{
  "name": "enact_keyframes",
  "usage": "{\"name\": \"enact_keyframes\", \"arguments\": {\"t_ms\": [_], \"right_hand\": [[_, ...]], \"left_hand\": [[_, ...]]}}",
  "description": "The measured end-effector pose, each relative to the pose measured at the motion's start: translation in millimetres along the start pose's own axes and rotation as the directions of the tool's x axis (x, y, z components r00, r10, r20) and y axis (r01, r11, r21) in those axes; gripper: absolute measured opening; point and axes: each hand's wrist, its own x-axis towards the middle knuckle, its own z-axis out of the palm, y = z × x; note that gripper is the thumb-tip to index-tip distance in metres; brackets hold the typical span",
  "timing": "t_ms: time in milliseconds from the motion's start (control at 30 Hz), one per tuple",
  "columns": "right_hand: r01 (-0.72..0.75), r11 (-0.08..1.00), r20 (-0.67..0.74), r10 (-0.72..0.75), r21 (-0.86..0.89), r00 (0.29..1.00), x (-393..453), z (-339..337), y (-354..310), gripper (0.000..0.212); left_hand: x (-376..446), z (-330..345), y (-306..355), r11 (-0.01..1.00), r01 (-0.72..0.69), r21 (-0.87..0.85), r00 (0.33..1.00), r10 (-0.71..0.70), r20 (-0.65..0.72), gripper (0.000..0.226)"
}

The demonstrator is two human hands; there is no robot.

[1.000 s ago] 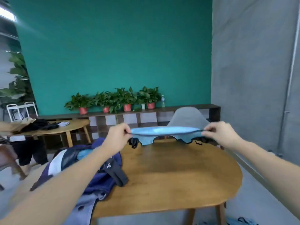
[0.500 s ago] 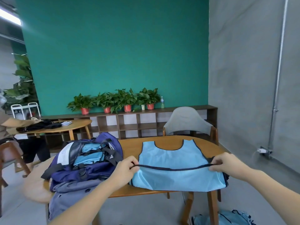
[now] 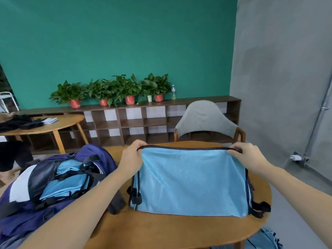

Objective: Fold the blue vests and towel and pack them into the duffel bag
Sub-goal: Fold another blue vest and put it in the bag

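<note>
Since half a second ago you have carried the vest's [image 3: 190, 180] dark-trimmed hem away from you, over its upper part, so the vest now lies folded in half on the table [image 3: 161, 229]; the neckline and shoulders seen then are covered.

Your left hand [image 3: 132, 155] pinches the hem at the far left corner, fingers curled over the trim. Your right hand [image 3: 247, 156] pinches the same hem at the far right corner, fingers curled likewise. Both hold the edge at the far side of the fold, just above the tabletop; whether the edge touches the layer below you cannot tell.

Vest: light blue mesh, dark binding along the sides, black ties sticking out at the near left and near right corners. Fold line runs along the near edge, set back from the table's near rim.

Bag [image 3: 53, 186]: navy, open, on the table's left end, just beside the vest. Folded light blue fabric [image 3: 62, 184] sits inside it under black straps.

More blue cloth [image 3: 264, 239] lies on the floor by the table's right end.

Beyond: grey chair [image 3: 204, 119] at the far side, low shelf [image 3: 136, 121] with potted plants [image 3: 115, 90], second table [image 3: 45, 126] to the left with dark clothing on it.
</note>
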Motion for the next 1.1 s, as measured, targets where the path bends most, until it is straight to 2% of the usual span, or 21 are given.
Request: {"name": "enact_keyframes", "arguments": {"t_ms": [133, 200, 300, 467, 567, 667, 833, 1100], "right_hand": [[-0.122, 0.992, 0.039, 0.12, 0.033, 0.992, 50.5, 52.5, 34.1, 0.014], [-0.222, 0.975, 0.139, 0.217, 0.023, 0.966, 59.7, 81.2, 58.3, 0.024], [-0.253, 0.966, 0.237, 0.257, -0.051, 0.937, 58.1, 111.9, 87.0, 0.025], [-0.218, 0.974, 0.17, 0.225, -0.059, 0.959, 50.2, 117.8, 98.0, 0.005], [-0.217, 0.974, 0.187, 0.224, -0.057, 0.956, 36.0, 112.6, 95.3, 0.009], [-0.209, 0.976, 0.199, 0.216, -0.055, 0.956, 14.4, 106.0, 90.7, 0.01], [-0.174, 0.985, 0.216, 0.166, 0.018, 0.962, -22.6, 89.3, 80.5, 0.013], [-0.098, 0.979, 0.101, 0.08, 0.18, 0.992, -20.0, 47.8, 44.9, 0.016]], "left_hand": [[33.8, 49.5, -45.9, 0.993, 0.093, 0.074, 0.992, -0.099, 0.08, 0.033], [33.9, 77.7, -74.9, 0.977, 0.18, 0.118, 0.955, -0.202, 0.217, 0.037], [16.7, 108.2, -104.3, 0.952, 0.227, 0.208, 0.893, -0.288, 0.346, 0.039], [-8.7, 113.9, -112.6, 0.973, 0.107, 0.207, 0.943, -0.165, 0.288, 0.04], [-25.9, 106.1, -113.4, 0.955, -0.002, 0.297, 0.935, -0.103, 0.339, 0.041], [-48.0, 95.8, -111.8, 0.901, -0.101, 0.421, 0.915, -0.081, 0.394, 0.051], [-75.2, 66.7, -98.6, 0.946, -0.011, 0.323, 0.905, -0.128, 0.406, 0.052], [-48.3, 5.9, -58.4, 0.991, 0.129, 0.024, 0.965, -0.131, 0.226, 0.053]]}}
